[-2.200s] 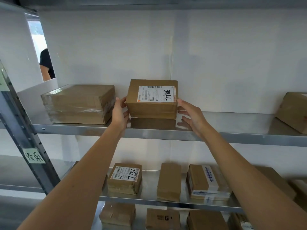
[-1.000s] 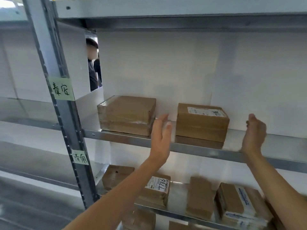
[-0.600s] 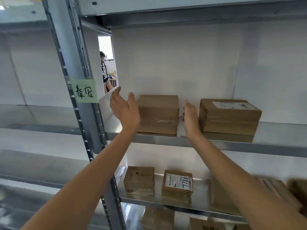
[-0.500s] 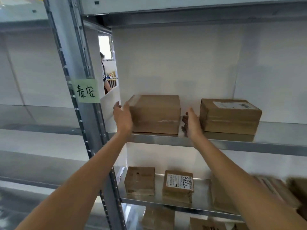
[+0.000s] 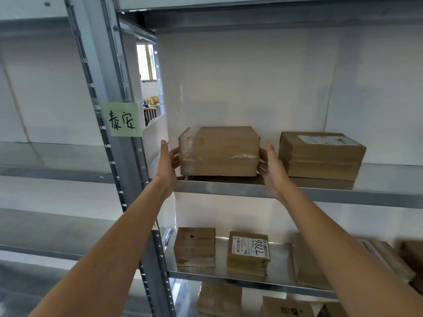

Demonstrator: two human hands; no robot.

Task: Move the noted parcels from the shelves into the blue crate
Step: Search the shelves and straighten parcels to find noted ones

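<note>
Two hands bracket one taped cardboard parcel that sits in the middle of the frame on the upper metal shelf, close to its front edge. Clear tape wraps its left end and crosses its front face in a wrinkled band, so those patches will likely be slicker than the bare board; the box looks stiff and square, probably rigid enough to take a squeeze from both ends, though its weight cannot be judged from here. The short end faces seem the best places to take hold, low down, with fingers hooking under the bottom edge once it tips forward. The left hand lies against the parcel's left end, fingers touching the taped corner, and the right hand sits at the right end with fingers curled toward it; whether either is pressing firmly yet I cannot tell. So the parcel lies squarely between the palms. Just right of the right hand stands a labelled parcel, near enough to crowd the knuckles. At the left of the frame a green handwritten tag is stuck on the shelf upright. The blue crate is not in view.
</note>
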